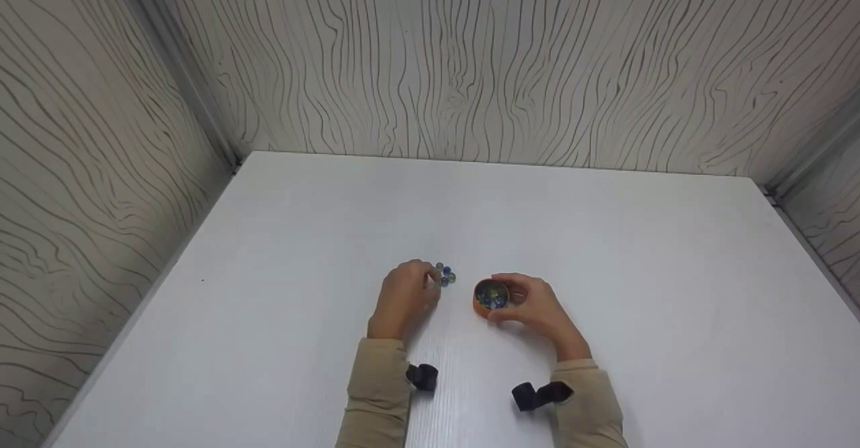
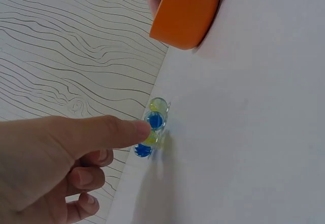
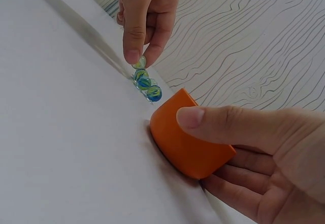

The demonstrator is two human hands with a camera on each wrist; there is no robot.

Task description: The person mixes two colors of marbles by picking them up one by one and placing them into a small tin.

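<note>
Thumb and index finger of my left hand [image 1: 406, 295] pinch a clear yellow-green glass marble [image 3: 138, 62] at their tips, low over the white table. Just beyond those fingertips lies a small cluster of blue and green marbles [image 1: 447, 271], touching or nearly so. To their right, my right hand [image 1: 539, 305] grips a small orange bowl [image 3: 188, 137], with the thumb on the near side and the fingers round the other. The bowl stands on the table, and several marbles [image 1: 492, 293] lie inside it. In the left wrist view, the left thumb covers part of the cluster.
The white table [image 1: 269, 266] reaches back to a wall [image 1: 457, 65] with a wood-grain line pattern, and a similar panel [image 1: 80, 166] rises on the left. A black wrist camera [image 1: 423, 377] sits on the left sleeve, another [image 1: 531, 395] on the right.
</note>
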